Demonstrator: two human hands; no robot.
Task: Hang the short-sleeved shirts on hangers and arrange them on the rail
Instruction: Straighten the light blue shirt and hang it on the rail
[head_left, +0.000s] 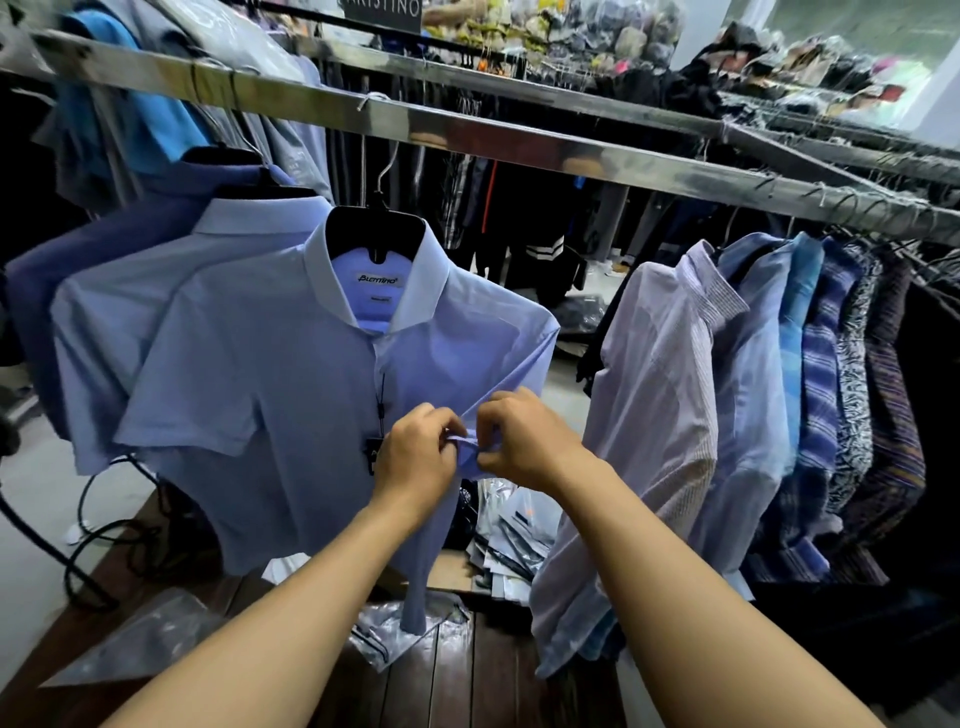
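A light blue short-sleeved shirt (270, 395) hangs on a black hanger (376, 231) whose hook sits over the metal rail (519, 140). Its right sleeve is drawn across the front. My left hand (415, 457) and my right hand (524, 441) both pinch the sleeve's hem at the shirt's middle, close together. A black price tag dangles on a cord just left of my left hand. Behind it, to the left, a second light blue shirt (104, 332) hangs on its own hanger.
Several hung shirts (753, 405), lilac, blue and patterned, fill the rail to the right. Plastic bags (509, 540) and packaging lie on the dark wooden floor below. Black cables (104, 540) trail at the left. More crowded rails stand behind.
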